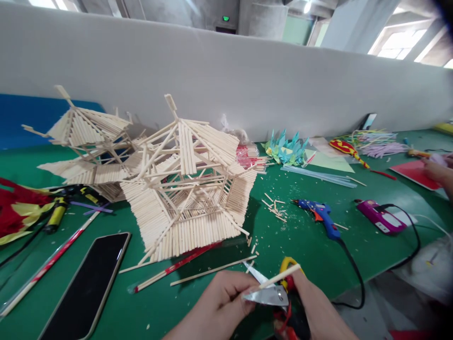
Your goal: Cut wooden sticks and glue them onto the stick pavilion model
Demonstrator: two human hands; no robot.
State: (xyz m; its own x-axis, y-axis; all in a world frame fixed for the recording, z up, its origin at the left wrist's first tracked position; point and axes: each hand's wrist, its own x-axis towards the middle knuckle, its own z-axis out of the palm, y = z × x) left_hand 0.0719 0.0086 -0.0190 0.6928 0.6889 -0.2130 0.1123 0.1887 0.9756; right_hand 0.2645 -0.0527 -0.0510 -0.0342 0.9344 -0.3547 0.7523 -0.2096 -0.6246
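My left hand [226, 300] is closed in a pinch on a thin wooden stick [281, 276], which slants up to the right. My right hand [316, 302] grips a pair of scissors [271, 296] with red and yellow handles. The scissor blades are parted, with the stick running between them; whether they touch it I cannot tell. Just beyond my hands stands a pavilion model [191, 238] built of wooden sticks, its upper roof partly covered. A loose stick [212, 270] lies between the model and my left hand.
A second stick model [88, 130] stands at left, behind a phone [88, 283]. To the right lie stick offcuts [276, 208], a blue glue gun [320, 215] with its cord, and a purple power strip [380, 216]. Another person's hand [439, 170] rests by a red sheet [412, 174].
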